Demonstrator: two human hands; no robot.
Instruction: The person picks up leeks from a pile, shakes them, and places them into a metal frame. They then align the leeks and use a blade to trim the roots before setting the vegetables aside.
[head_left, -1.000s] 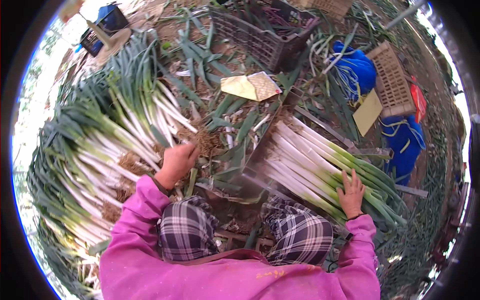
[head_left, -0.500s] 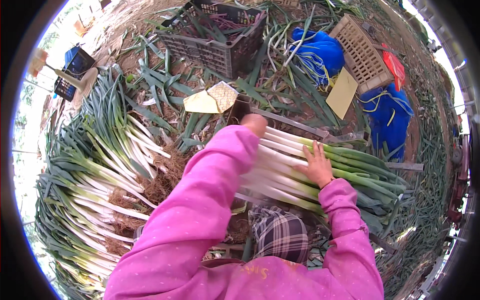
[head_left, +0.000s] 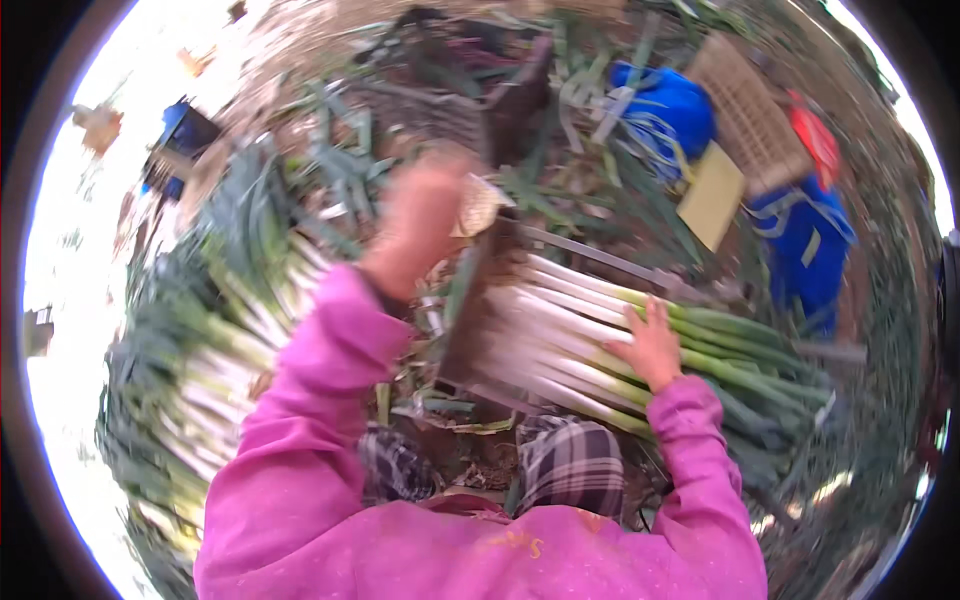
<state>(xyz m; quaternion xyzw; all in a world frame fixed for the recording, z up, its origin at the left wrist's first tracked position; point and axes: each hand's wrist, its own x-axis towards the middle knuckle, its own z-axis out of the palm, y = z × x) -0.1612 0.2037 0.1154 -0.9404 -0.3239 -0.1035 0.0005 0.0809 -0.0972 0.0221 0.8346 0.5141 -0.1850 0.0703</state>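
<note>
A row of leeks, white at the root ends and green toward the right, lies across a low frame with a metal side bar and an end board. My right hand rests on the stalks with its fingers spread, where white turns to green. Beyond the board's left side, my left hand is raised and smeared by motion, so its fingers cannot be made out. Just beside it shows a pale patterned sheet, partly hidden by the hand; whether they touch is unclear.
More leeks are heaped at the left. Behind the frame stands a dark plastic crate. At the back right are a blue bundle with ties, a tan crate, a yellow card and another blue bundle. Leaf scraps litter the ground.
My left hand has left the root ends of the leeks and swung left and away from me. My right hand stays on the stalks. The whole view has shifted slightly.
</note>
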